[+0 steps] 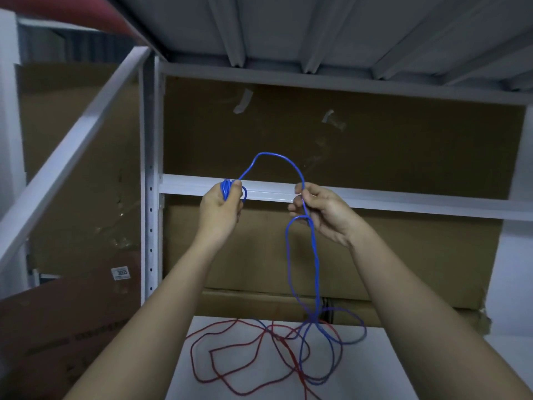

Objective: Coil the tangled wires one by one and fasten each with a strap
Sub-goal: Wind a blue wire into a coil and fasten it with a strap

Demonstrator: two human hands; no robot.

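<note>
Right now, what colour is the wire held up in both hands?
Blue wire, clearest in the head view.

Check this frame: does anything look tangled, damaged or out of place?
Yes. On the white surface the blue wire crosses the red wire in loose tangled loops. The cardboard behind carries peeling tape scraps.

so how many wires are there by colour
blue wire: 1, held up in both hands
red wire: 1, lying loose on the white shelf
total: 2
</note>
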